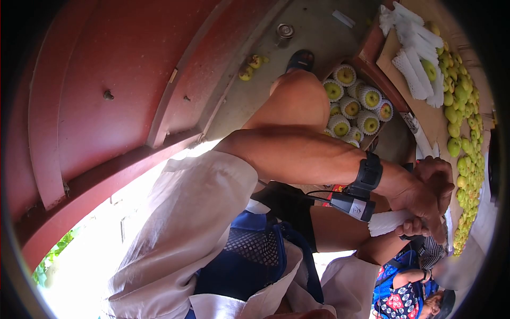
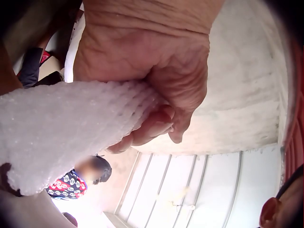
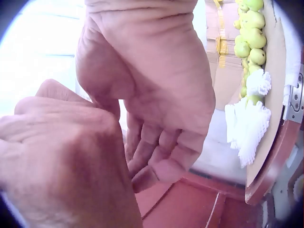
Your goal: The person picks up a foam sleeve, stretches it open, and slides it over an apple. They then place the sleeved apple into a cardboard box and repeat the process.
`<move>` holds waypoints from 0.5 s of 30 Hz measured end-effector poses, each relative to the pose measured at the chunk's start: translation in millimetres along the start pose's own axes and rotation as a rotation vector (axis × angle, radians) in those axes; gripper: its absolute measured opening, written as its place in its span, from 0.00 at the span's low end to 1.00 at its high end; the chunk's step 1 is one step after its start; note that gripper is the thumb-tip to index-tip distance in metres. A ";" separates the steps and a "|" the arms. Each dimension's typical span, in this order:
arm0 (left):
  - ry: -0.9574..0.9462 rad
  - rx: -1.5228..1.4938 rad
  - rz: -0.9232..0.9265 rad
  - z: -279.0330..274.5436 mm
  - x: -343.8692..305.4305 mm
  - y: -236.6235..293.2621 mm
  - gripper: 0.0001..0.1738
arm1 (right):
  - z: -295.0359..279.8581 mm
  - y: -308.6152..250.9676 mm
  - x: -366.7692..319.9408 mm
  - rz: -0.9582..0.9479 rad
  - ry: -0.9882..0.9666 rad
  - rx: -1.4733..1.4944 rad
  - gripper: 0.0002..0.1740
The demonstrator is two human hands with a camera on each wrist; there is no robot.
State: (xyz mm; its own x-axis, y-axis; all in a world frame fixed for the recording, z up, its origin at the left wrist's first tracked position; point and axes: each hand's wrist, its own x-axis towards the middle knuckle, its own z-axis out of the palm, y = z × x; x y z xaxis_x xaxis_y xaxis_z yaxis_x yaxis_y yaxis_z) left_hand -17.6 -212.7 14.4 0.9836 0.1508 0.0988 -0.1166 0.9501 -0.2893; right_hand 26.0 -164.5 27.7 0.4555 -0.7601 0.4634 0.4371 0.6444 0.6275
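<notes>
My left hand [image 1: 417, 199] grips a white foam net sleeve [image 1: 390, 222], its fingers curled round one end. In the left wrist view the foam sleeve [image 2: 71, 123] spreads wide to the left, narrowing toward the left hand [image 2: 152, 71]. Close beside it, my right hand [image 1: 438, 173] overlaps the left one in the head view. In the right wrist view the right hand [image 3: 152, 85] has curled fingers [image 3: 166, 147] and a bare palm. The back of the left hand hides its thumb tip, so I cannot tell whether it pinches anything.
Apples in foam nets [image 1: 351, 109] fill a box near my leg. Loose green apples [image 1: 463, 117] line a cardboard-covered surface, with more foam sleeves [image 1: 417, 69] at its end. Damaged fruit [image 1: 246, 73] and a can [image 1: 285, 32] sit on the floor. Another person [image 1: 406, 290] is nearby.
</notes>
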 end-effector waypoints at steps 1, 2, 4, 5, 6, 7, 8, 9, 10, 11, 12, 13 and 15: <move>0.044 0.169 -0.095 10.8 -1.0 11.5 0.24 | -3.4 -0.7 2.2 0.001 -0.001 0.000 0.23; 0.071 0.334 -0.197 21.9 -2.1 23.2 0.24 | -5.4 -1.8 5.5 0.002 -0.003 0.001 0.23; -0.066 0.436 -0.543 41.4 3.5 45.1 0.24 | -12.9 -7.3 15.5 0.004 -0.006 0.002 0.23; -0.136 0.485 -0.716 50.7 6.3 56.5 0.24 | -17.4 -9.3 21.7 0.005 -0.007 0.002 0.22; -0.207 0.531 -0.890 58.3 8.4 67.3 0.24 | -20.2 -12.8 28.8 0.006 -0.008 0.002 0.22; -0.281 0.573 -1.063 63.1 9.2 76.6 0.25 | -25.7 -18.0 41.5 0.316 0.028 -0.071 0.21; -0.246 0.619 -0.964 67.1 8.7 84.7 0.25 | -35.6 -25.5 61.4 0.807 0.064 -0.207 0.21; -0.213 0.664 -0.866 70.2 8.5 90.7 0.25 | -43.0 -30.8 89.0 1.558 0.016 -0.383 0.21; -0.182 0.708 -0.774 73.2 8.9 94.9 0.25 | -44.7 -30.0 102.5 1.902 -0.003 -0.403 0.21; -0.155 0.749 -0.686 76.1 10.4 97.7 0.25 | -49.2 -31.3 113.3 2.096 0.005 -0.396 0.22; -0.133 0.786 -0.604 80.1 12.9 99.4 0.25 | -49.5 -30.6 115.7 2.168 0.038 -0.396 0.23; -0.120 0.818 -0.529 86.7 15.1 101.6 0.26 | -48.2 -28.8 117.6 2.223 0.082 -0.388 0.23; -0.086 0.957 -0.487 98.1 20.8 116.8 0.29 | -47.5 -27.4 108.8 2.231 0.152 -0.384 0.26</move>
State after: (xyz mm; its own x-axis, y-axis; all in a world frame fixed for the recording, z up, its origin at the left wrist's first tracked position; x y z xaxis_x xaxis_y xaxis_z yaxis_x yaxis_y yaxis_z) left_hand -24.3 -71.8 76.0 0.9447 -0.3182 0.0793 0.1892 0.7265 0.6606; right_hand 100.5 -260.9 31.2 0.3016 0.9533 -0.0180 -0.6128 0.1793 -0.7696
